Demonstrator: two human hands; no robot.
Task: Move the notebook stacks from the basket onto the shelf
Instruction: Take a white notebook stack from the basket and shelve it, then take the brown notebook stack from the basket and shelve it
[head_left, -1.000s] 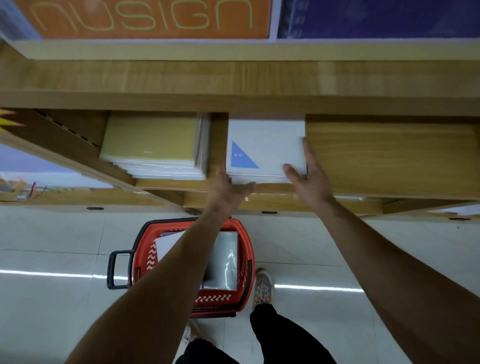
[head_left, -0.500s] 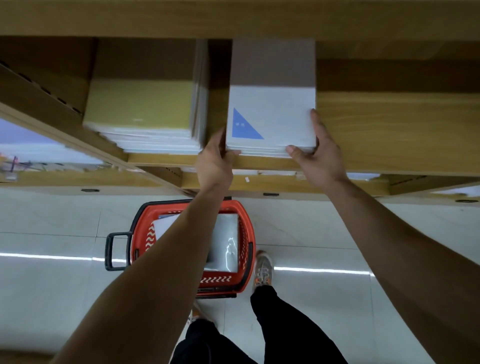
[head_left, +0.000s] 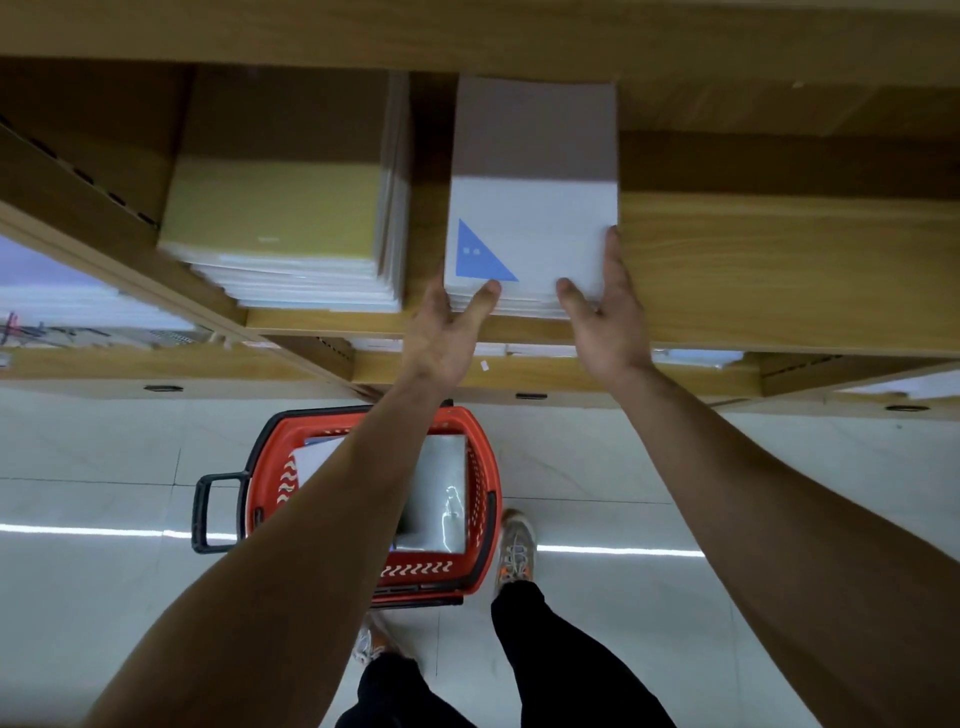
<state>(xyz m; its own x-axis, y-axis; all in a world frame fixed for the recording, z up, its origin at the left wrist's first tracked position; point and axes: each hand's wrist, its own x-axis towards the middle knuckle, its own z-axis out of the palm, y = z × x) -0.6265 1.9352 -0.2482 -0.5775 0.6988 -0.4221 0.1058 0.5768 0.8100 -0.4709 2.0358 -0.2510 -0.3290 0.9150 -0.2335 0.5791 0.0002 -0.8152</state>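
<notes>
A stack of white notebooks (head_left: 535, 228) with a blue triangle on the top cover lies on the wooden shelf (head_left: 779, 270). My left hand (head_left: 447, 332) touches its front left corner, thumb on the top cover by the triangle. My right hand (head_left: 602, 312) lies with straight fingers along the stack's right side, thumb at the front edge. On the floor below stands the red basket (head_left: 483, 499), holding a wrapped pale stack (head_left: 441, 493) and a white sheet, partly hidden by my left forearm.
A yellow-covered notebook stack (head_left: 280, 208) lies on the shelf just left of the white one, with a narrow gap between. Bare shelf board stretches to the right. A lower shelf runs beneath. The basket's black handle (head_left: 213, 512) sticks out left. My feet stand beside the basket.
The white stack has slid deeper into the shelf. My left thumb has come up onto the top cover, and my right hand has shifted along the stack's right edge.
</notes>
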